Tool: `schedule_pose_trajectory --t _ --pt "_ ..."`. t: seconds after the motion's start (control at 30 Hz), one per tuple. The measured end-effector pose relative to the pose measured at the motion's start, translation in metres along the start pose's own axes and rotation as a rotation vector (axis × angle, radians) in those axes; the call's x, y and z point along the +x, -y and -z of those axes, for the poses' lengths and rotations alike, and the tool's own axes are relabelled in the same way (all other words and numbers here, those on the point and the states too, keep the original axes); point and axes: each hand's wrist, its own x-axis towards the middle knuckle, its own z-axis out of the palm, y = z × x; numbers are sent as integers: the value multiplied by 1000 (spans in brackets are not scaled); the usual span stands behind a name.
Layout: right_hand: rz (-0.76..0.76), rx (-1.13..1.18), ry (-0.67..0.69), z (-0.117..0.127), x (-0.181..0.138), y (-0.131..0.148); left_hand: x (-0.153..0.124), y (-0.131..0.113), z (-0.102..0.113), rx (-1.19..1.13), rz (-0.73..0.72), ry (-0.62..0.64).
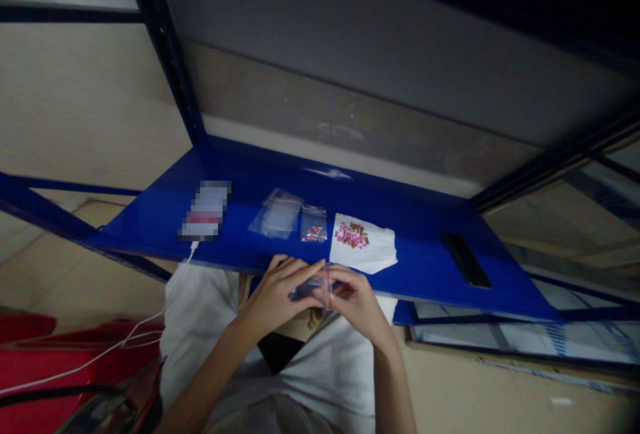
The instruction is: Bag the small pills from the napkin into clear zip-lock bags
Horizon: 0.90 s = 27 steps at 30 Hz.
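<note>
A small clear zip bag (306, 289) with a red line along its mouth is held between my two hands, just off the front edge of the blue shelf. My left hand (283, 284) pinches it from the left. On the right, the fingers of my right hand (357, 297) grip it by the red-lined end. Beyond my hands, pink pills and brown-and-pink capsules (352, 235) lie heaped on a white paper sheet (377, 251). Left of the paper is a zip bag with a few pills inside (314, 224). Several flat clear bags (277, 214) overlap beside it.
A phone (205, 211) with a lit, blurred screen and white charging cable (145, 321) lies at the left of the blue shelf (410, 204). A dark phone (466, 261) lies at the right. Blue uprights (165, 47) frame the shelf; red plastic (50, 361) stands lower left.
</note>
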Motion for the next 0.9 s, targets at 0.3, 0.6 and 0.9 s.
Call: schedule_pose_trajectory --t 0.3,0.6,0.9 --pt "101 -27 97 -16 -12 0 -9 -14 7 23 -16 74" --pt "72 -85 -27 5 -12 6 -9 -6 6 10 -44 -55" --pt "-106 -709 -649 70 17 -70 16 15 -10 -204 116 -360"
